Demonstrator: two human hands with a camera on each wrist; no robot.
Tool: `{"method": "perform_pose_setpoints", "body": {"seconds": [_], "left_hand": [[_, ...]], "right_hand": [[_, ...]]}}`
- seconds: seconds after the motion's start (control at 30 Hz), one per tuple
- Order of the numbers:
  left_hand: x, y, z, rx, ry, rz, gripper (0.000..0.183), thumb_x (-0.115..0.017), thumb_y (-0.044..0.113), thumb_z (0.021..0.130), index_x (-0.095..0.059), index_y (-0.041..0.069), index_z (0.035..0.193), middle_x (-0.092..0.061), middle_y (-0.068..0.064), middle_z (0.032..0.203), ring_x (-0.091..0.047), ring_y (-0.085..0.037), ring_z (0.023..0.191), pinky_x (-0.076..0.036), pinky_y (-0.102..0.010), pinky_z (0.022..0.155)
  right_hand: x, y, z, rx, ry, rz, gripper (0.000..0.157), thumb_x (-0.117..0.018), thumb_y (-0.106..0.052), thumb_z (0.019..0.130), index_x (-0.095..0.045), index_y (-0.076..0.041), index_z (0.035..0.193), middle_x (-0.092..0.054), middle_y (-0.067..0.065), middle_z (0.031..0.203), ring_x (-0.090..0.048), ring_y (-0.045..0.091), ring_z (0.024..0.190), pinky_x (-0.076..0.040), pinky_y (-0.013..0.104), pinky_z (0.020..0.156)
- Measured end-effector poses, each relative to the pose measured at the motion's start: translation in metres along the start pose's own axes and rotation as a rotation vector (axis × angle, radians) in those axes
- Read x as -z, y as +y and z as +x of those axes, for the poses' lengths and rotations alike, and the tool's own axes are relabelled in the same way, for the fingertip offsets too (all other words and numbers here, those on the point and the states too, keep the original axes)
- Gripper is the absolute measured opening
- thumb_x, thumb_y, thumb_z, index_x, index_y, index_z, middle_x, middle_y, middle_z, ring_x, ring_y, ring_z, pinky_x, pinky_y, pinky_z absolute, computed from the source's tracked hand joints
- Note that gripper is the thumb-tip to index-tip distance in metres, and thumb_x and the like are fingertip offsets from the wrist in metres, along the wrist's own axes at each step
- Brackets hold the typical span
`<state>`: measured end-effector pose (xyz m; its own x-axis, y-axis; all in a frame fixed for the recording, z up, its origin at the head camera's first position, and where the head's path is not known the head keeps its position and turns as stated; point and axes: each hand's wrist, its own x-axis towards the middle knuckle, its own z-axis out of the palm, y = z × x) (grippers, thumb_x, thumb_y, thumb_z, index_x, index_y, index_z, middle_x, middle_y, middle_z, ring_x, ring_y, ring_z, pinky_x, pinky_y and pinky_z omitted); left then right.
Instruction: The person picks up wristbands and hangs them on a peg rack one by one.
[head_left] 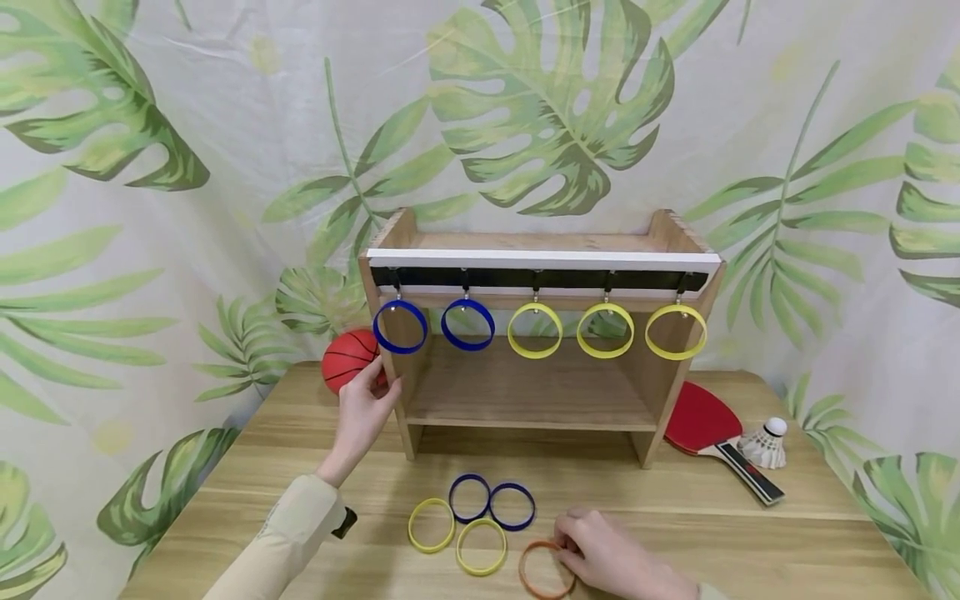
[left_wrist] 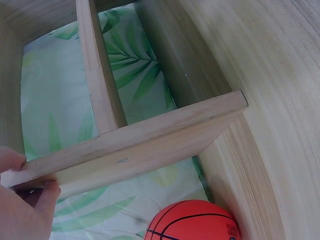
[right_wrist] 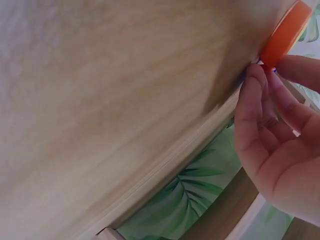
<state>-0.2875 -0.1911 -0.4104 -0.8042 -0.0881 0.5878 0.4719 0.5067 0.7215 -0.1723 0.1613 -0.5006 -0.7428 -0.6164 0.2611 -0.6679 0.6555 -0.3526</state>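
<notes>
In the head view my left hand [head_left: 365, 410] grips the left side panel of a small wooden shelf [head_left: 517, 408]. The left wrist view shows thumb and fingers on either side of the panel's edge [left_wrist: 135, 131]. Near the table's front, my right hand [head_left: 611, 557] pinches an orange ring [right_wrist: 286, 36] between thumb and fingers. From hooks on the shelf's black strip [head_left: 498, 279] hang two blue rings [head_left: 401, 351] on the left and three yellow rings [head_left: 604, 356] beside them. Left of my right hand, two blue rings [head_left: 512, 529] and two yellow rings [head_left: 482, 573] lie flat.
A red mini basketball [head_left: 347, 360] sits against the shelf's left side. To its right are a red table tennis paddle [head_left: 701, 417] and a white shuttlecock [head_left: 767, 446]. Behind the wooden table [head_left: 300, 442] hangs a leaf-print cloth [head_left: 247, 100].
</notes>
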Motion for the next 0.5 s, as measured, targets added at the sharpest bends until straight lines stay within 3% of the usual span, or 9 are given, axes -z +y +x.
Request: {"method": "perform_pose_setpoints", "body": {"seconds": [0.3,0.5], "left_hand": [[-0.001,0.0,0.001,-0.008,0.008,0.029,0.041,-0.067,-0.001,0.087,-0.065,0.0,0.128,-0.075,-0.022,0.1,-0.07,-0.021,0.086,-0.049,-0.003,0.069],[-0.001,-0.001,0.0,-0.001,0.01,0.026,0.04,-0.067,-0.001,0.087,-0.065,-0.001,0.127,-0.074,-0.023,0.102,-0.071,-0.026,0.088,-0.049,-0.002,0.07]], "right_hand": [[0.012,-0.006,0.007,0.021,-0.009,0.103,0.013,-0.072,-0.008,0.087,-0.065,-0.017,0.08,-0.063,-0.012,0.074,-0.048,-0.01,0.068,-0.043,0.008,0.057],[0.027,-0.014,0.019,0.199,0.139,0.074,0.018,-0.076,0.0,0.08,-0.064,-0.013,0.079,-0.068,-0.006,0.073,-0.056,-0.008,0.067,-0.044,0.004,0.057]]}}
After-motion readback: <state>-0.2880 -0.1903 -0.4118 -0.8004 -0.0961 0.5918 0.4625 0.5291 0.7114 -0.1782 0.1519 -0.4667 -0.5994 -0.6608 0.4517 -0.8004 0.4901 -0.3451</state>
